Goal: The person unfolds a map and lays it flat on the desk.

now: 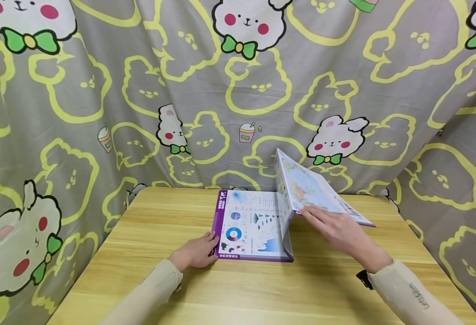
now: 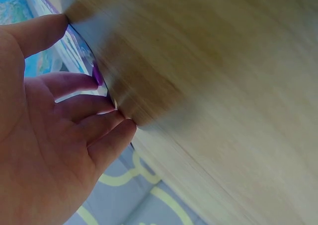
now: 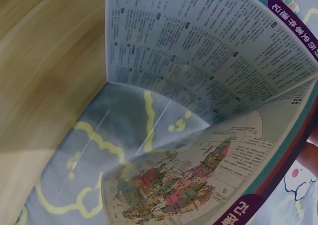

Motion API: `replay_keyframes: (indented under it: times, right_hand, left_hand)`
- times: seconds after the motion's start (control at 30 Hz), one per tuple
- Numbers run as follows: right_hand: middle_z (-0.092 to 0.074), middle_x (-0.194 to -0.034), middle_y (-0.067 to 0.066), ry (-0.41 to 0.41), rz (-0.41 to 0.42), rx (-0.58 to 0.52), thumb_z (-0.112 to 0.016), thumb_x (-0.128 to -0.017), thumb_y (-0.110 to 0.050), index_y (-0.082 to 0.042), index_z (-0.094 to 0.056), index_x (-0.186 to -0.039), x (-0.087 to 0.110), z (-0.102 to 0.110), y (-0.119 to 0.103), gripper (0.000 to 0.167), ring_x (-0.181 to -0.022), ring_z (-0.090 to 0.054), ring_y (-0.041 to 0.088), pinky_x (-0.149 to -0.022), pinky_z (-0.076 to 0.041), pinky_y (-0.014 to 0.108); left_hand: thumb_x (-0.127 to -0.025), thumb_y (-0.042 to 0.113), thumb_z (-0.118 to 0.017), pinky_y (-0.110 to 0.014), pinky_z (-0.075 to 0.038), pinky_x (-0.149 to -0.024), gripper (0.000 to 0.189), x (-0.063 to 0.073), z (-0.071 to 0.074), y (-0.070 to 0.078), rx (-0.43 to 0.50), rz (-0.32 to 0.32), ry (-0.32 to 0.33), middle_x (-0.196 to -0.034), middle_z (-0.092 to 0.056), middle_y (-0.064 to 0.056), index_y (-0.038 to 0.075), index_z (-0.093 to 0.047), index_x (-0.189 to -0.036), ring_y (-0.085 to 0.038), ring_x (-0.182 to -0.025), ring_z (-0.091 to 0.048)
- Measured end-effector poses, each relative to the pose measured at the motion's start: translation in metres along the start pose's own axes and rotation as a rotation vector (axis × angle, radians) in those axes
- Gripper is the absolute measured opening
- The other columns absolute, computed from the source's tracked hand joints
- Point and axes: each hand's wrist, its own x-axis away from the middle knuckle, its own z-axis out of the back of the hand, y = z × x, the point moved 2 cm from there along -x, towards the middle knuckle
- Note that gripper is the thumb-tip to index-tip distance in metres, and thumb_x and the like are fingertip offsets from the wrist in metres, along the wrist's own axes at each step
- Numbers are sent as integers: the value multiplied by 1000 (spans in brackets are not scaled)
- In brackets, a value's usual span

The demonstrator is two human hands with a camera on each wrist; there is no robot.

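A folding map (image 1: 243,225) with purple borders lies partly opened on the table. Its left panel, printed with charts, is flat, while a panel showing a world map (image 1: 311,180) slants upward on the right. My left hand (image 1: 195,251) touches the purple left edge near the lower corner, its fingertips resting on the tabletop along that edge in the left wrist view. With my right hand (image 1: 339,230) I hold the raised part by its near edge; the thumb is hidden from above. The right wrist view shows the underside, with dense text (image 3: 169,36) and a coloured map (image 3: 169,185).
The wooden table (image 1: 238,293) extends around the map on every side. Behind it and at both sides hangs a grey curtain (image 1: 205,95) with cartoon rabbits and yellow outlines. The raised panel stands close to the curtain at the table's far edge.
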Motion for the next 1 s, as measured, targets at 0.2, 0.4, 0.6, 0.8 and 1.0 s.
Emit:
replay_keyframes:
  times: [0.2, 0.4, 0.6, 0.8, 1.0]
  right_hand:
    - [-64, -115, 16, -16, -8, 11, -17, -104, -11, 2, -60, -120, 5, 4, 4, 48, -94, -66, 31, -60, -55, 41]
    - [-64, -114, 16, -13, -11, 20, -18, -104, -12, 2, -60, -120, 11, 7, 7, 47, -93, -66, 31, -59, -55, 42]
    - [-64, -115, 16, 2, -17, 12, -19, -105, -12, 1, -60, -121, 16, 10, 9, 46, -93, -66, 31, -61, -55, 42]
    - [-64, -115, 16, 16, -25, 14, -21, -104, -12, 2, -60, -121, 20, 12, 11, 44, -92, -66, 31, -60, -55, 43]
    - [-64, -114, 16, 20, -40, 14, -20, -105, -14, 1, -60, -121, 24, 14, 13, 45, -91, -66, 32, -58, -54, 43]
  left_hand:
    - [-94, 38, -54, -44, -29, -109, 64, -3, -2, -1, 0, 12, 5, -150, -28, -21, 0, -37, -143, -33, -138, -27]
    - [-95, 39, -53, -45, -29, -108, 63, -4, -3, 0, -9, 9, 8, -149, -29, -23, 3, -38, -144, -35, -137, -28]
    - [-95, 40, -53, -46, -30, -108, 63, -4, -2, 4, -2, 28, 7, -148, -30, -24, 2, -40, -143, -35, -137, -28]
    - [-95, 41, -53, -45, -30, -108, 63, -5, -3, 5, -3, 36, 8, -149, -29, -24, 2, -40, -143, -36, -137, -27]
    - [-95, 41, -54, -46, -30, -108, 63, -2, -2, 5, -2, 24, 16, -148, -29, -26, -1, -41, -141, -37, -137, -27]
